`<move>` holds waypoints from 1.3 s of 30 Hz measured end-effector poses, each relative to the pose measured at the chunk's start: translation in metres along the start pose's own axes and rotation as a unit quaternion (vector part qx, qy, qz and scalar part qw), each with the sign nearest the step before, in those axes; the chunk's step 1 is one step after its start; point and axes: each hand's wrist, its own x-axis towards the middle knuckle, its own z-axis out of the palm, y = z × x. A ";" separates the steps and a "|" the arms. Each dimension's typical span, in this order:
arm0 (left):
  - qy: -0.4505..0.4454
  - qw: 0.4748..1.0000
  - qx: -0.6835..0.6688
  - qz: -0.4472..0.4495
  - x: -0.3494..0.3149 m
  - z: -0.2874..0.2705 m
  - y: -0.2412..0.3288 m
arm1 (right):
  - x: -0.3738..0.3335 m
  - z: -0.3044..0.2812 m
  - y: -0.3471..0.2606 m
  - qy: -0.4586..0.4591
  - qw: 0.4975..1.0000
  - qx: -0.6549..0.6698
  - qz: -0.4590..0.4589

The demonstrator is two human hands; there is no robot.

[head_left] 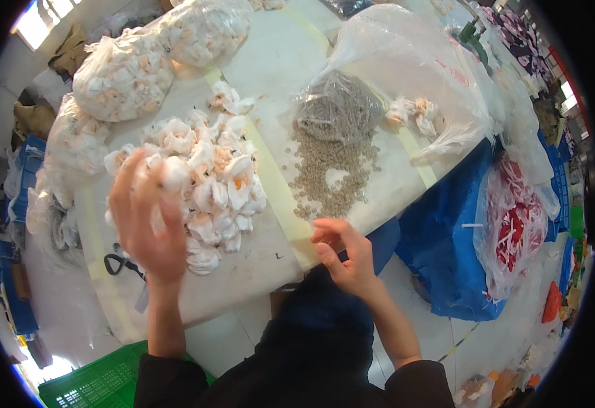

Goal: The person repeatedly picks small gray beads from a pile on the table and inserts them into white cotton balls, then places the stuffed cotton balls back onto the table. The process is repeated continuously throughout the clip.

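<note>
A heap of white cloth flowers with orange centres (209, 180) lies on the white table (243, 265). My left hand (146, 221) hovers over the heap's left side, blurred, its fingers spread and curled; whether it holds a flower I cannot tell. A spread of small tan beads (331, 173) lies to the right of the heap, spilling from a clear bag of the same beads (341, 105). My right hand (341, 251) sits at the table's near edge just below the beads, its thumb and fingers pinched close together; anything between them is too small to see.
Clear bags stuffed with more white flowers (127, 75) stand at the far left. A large clear plastic bag (413, 61) lies at the far right with a few flowers (413, 112) on it. A blue sack (447, 245), a bag of red and white pieces (518, 228) and a green crate (100, 381) stand around the table. Black scissors (117, 262) lie by my left wrist.
</note>
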 end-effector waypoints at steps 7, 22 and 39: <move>-0.139 0.984 0.105 -0.039 -0.023 0.006 -0.032 | 0.002 0.024 0.022 0.073 0.981 -0.152 -0.094; -0.107 0.991 0.073 0.036 -0.010 -0.006 -0.013 | -0.066 0.050 -0.007 -0.200 0.967 0.009 -0.160; -0.274 0.894 -0.327 0.137 -0.054 0.083 0.102 | -0.215 0.144 0.056 -0.507 0.792 -0.177 -0.290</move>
